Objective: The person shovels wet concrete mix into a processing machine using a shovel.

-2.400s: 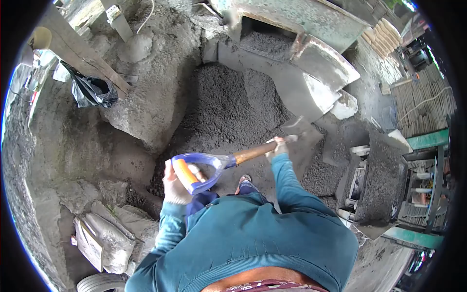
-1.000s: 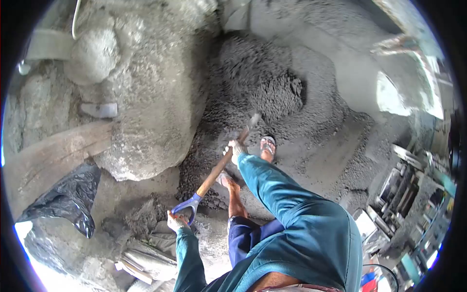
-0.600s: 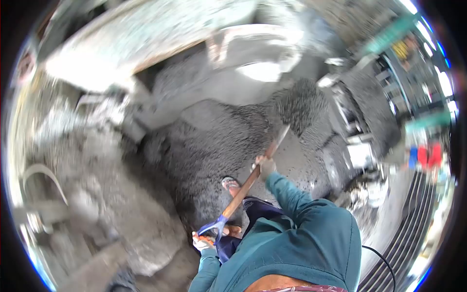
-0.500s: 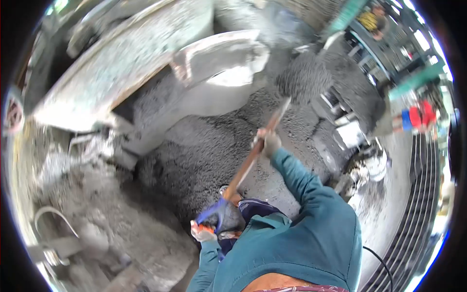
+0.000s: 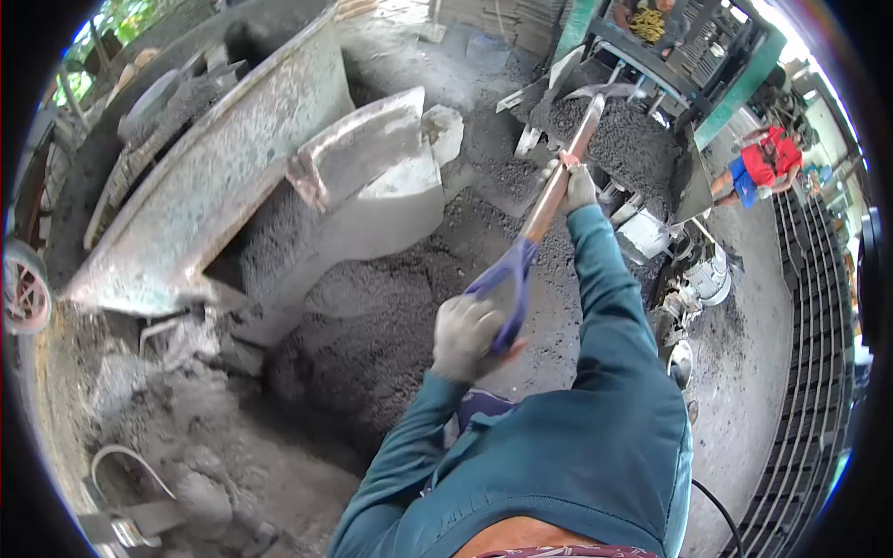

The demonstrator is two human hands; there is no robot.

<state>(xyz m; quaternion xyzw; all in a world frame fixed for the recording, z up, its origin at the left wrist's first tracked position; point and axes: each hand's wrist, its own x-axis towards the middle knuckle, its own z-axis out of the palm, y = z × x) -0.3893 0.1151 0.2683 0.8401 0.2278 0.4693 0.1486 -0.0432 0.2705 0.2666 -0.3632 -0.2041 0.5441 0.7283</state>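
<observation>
A shovel [image 5: 547, 210] with a wooden shaft and a blue D-shaped grip stretches away from my body. My left hand [image 5: 465, 337], in a grey glove, is closed around the blue grip. Farther up the shaft, my right hand [image 5: 579, 186], also gloved, is wrapped around the wood. The shovel's blade [image 5: 606, 91] is at the dark, grainy heap in a metal hopper [image 5: 690, 181], partly hidden by the material. Loose dark mix [image 5: 391, 316] covers the floor below the shaft.
A large tilted metal trough [image 5: 233, 158] stands at left, with a curved metal piece [image 5: 367, 144] beside it. A white bucket [image 5: 709, 279] is at right, near long dark racks [image 5: 814, 363]. Another person in red [image 5: 770, 158] bends over beyond the hopper. A spoked wheel [image 5: 23, 286] shows at far left.
The shovel has swung forward and up, away from my body, its blade reaching the hopper's heap. Both hands have moved forward with it, still gripping.
</observation>
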